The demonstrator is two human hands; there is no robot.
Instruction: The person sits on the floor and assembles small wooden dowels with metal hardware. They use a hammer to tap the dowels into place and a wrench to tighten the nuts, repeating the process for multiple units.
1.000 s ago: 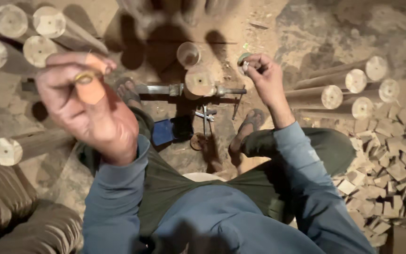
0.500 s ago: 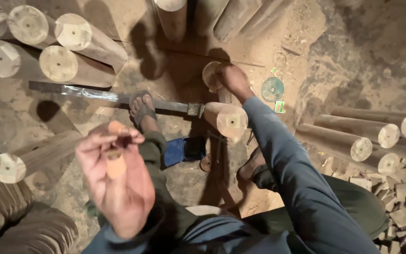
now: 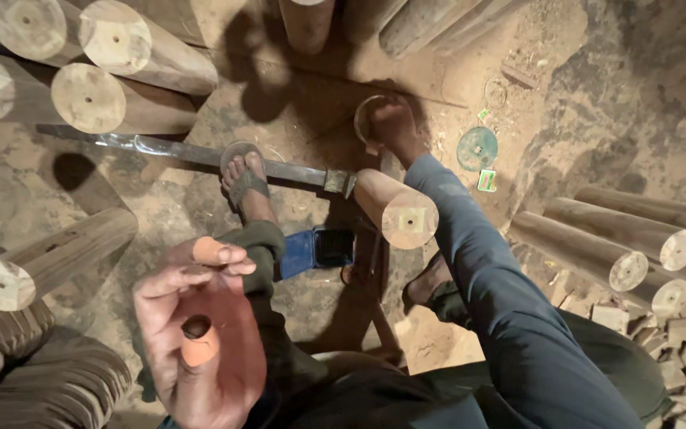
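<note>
Two hands work apart: the left hand, half-curled and raised, holds nothing I can make out, while the right hand grips a round wooden piece on the floor beyond the mounted log; a firm, steady grip seems wise.

I see pale, matt wooden logs with smooth-cut ends, and a dull grey metal blade with a slight sheen. My left hand wears smooth orange rubbery finger caps. The earth floor looks rough and dusty.
</note>
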